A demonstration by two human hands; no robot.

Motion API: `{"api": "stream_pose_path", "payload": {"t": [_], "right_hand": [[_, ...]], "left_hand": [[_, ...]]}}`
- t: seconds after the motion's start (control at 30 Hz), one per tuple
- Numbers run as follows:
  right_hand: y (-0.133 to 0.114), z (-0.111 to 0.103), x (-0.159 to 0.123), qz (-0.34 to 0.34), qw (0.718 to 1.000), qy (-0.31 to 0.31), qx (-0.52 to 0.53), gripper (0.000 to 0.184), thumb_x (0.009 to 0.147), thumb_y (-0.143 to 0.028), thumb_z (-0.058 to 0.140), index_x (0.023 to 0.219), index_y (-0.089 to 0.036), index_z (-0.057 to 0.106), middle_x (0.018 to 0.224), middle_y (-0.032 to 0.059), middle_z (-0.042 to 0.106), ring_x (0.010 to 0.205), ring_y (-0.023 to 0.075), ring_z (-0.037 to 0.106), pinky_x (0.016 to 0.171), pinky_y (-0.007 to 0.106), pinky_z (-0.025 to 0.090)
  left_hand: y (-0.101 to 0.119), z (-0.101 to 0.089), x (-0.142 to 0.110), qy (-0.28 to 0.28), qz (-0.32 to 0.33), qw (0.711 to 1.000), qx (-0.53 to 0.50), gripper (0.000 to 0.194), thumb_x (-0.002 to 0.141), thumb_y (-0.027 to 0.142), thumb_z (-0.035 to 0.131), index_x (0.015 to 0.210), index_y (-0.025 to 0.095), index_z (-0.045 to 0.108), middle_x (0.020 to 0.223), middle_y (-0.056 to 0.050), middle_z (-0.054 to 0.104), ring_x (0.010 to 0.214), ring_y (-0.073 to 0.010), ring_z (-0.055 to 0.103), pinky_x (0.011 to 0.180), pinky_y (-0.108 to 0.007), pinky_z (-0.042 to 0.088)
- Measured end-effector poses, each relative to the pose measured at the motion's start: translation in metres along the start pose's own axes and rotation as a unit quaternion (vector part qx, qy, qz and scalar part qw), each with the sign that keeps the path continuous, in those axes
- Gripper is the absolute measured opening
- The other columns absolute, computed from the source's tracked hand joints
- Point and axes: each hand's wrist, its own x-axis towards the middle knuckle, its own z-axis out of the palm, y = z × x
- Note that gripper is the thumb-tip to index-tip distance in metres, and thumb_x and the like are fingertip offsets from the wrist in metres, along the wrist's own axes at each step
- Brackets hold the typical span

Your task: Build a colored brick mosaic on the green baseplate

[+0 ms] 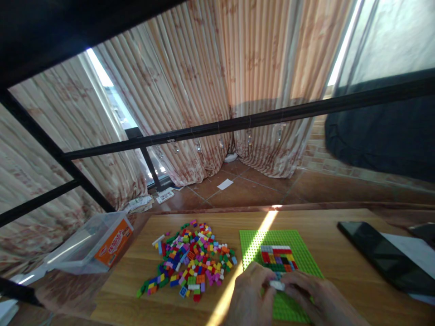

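Observation:
A green studded baseplate (247,246) lies on the wooden table, with a block of multicoloured toy bricks (277,257) built up on it in rows of red, yellow, grey, blue and other colours. Just below that block, a white brick (277,285) sits between my two hands. My left hand (250,290) has its thumb and fingers closed at the brick's left side. From the right, my right hand (311,292) pinches in with its fingertips against the other side. My fingers cover part of the near rows and the plate.
Left of the plate spreads a large pile of loose bricks (190,260). A clear plastic tub with an orange label (113,244) stands beyond the table's left edge. A black flat device (372,253) and a white sheet (413,249) lie on the right. Dark metal bars (204,131) cross ahead.

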Motion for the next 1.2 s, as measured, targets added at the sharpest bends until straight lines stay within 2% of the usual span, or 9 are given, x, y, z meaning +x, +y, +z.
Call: {"api": "stream_pose_path", "payload": {"t": [0.1, 0.27, 0.43, 0.57, 0.7, 0.8, 0.97, 1.2], "right_hand": [[0.011, 0.003, 0.002, 0.021, 1.0, 0.003, -0.016, 0.028, 0.089, -0.031, 0.041, 0.077, -0.026, 0.065, 0.079, 0.0015, 0.071, 0.069, 0.0162, 0.068, 0.056, 0.021, 0.051], [0.019, 0.008, 0.006, 0.045, 0.999, 0.002, -0.025, 0.026, 0.09, -0.032, 0.04, 0.088, -0.027, 0.066, 0.089, 0.0031, 0.072, 0.077, 0.0176, 0.069, 0.063, 0.025, 0.053], [0.018, 0.01, 0.01, 0.05, 0.998, 0.024, -0.038, 0.026, 0.09, -0.033, 0.041, 0.091, -0.028, 0.066, 0.091, 0.0031, 0.07, 0.079, 0.0176, 0.068, 0.066, 0.027, 0.054], [0.019, 0.005, 0.013, 0.087, 0.993, 0.069, -0.049, 0.027, 0.09, -0.035, 0.041, 0.085, -0.027, 0.066, 0.094, 0.0029, 0.067, 0.082, 0.0171, 0.066, 0.073, 0.029, 0.052], [0.023, 0.001, 0.016, 0.119, 0.987, 0.09, -0.06, 0.028, 0.09, -0.038, 0.041, 0.084, -0.027, 0.067, 0.092, 0.0028, 0.066, 0.079, 0.0167, 0.065, 0.071, 0.029, 0.05], [0.023, 0.001, 0.017, 0.13, 0.985, 0.09, -0.064, 0.028, 0.09, -0.038, 0.041, 0.085, -0.027, 0.066, 0.088, 0.002, 0.065, 0.075, 0.0161, 0.064, 0.067, 0.028, 0.049], [0.016, 0.009, 0.017, 0.131, 0.985, 0.081, -0.083, 0.025, 0.09, -0.038, 0.042, 0.089, -0.029, 0.064, 0.085, -0.0002, 0.065, 0.072, 0.0149, 0.064, 0.063, 0.026, 0.048], [0.004, 0.027, 0.015, 0.112, 0.977, 0.111, -0.146, 0.02, 0.088, -0.032, 0.043, 0.093, -0.029, 0.062, 0.089, -0.0007, 0.067, 0.07, 0.0149, 0.064, 0.06, 0.027, 0.049]], "left_hand": [[-0.011, -0.002, 0.001, 0.039, -0.04, 0.998, -0.017, 0.028, 0.07, 0.004, 0.05, 0.089, 0.021, 0.063, 0.084, 0.0, 0.06, 0.08, -0.0125, 0.055, 0.073, -0.022, 0.043], [-0.023, -0.007, -0.004, 0.088, -0.066, 0.993, -0.031, 0.022, 0.075, 0.008, 0.046, 0.084, 0.019, 0.062, 0.08, 0.0, 0.059, 0.076, -0.0121, 0.054, 0.071, -0.022, 0.044], [-0.019, -0.004, -0.008, 0.067, -0.079, 0.995, -0.015, 0.026, 0.076, 0.009, 0.045, 0.092, 0.02, 0.063, 0.087, -0.002, 0.061, 0.083, -0.0139, 0.056, 0.075, -0.024, 0.045], [-0.017, -0.002, -0.007, 0.051, -0.1, 0.993, -0.019, 0.036, 0.077, 0.009, 0.044, 0.106, 0.022, 0.06, 0.099, -0.003, 0.062, 0.09, -0.0148, 0.057, 0.083, -0.027, 0.046], [-0.016, 0.0, -0.006, 0.022, -0.093, 0.995, -0.036, 0.05, 0.075, 0.01, 0.047, 0.123, 0.023, 0.053, 0.123, -0.005, 0.055, 0.103, -0.0171, 0.054, 0.093, -0.03, 0.045], [-0.018, 0.003, -0.007, 0.02, -0.077, 0.996, -0.032, 0.052, 0.075, 0.011, 0.047, 0.126, 0.023, 0.051, 0.132, -0.006, 0.051, 0.112, -0.0202, 0.051, 0.1, -0.034, 0.042], [-0.024, 0.009, -0.007, 0.019, -0.073, 0.997, -0.015, 0.058, 0.074, 0.011, 0.048, 0.131, 0.024, 0.048, 0.137, -0.005, 0.048, 0.12, -0.0232, 0.047, 0.107, -0.039, 0.036], [-0.03, 0.014, -0.006, -0.013, -0.092, 0.996, 0.019, 0.063, 0.076, 0.016, 0.048, 0.138, 0.02, 0.038, 0.145, -0.006, 0.038, 0.134, -0.0246, 0.033, 0.112, -0.041, 0.029]]}}
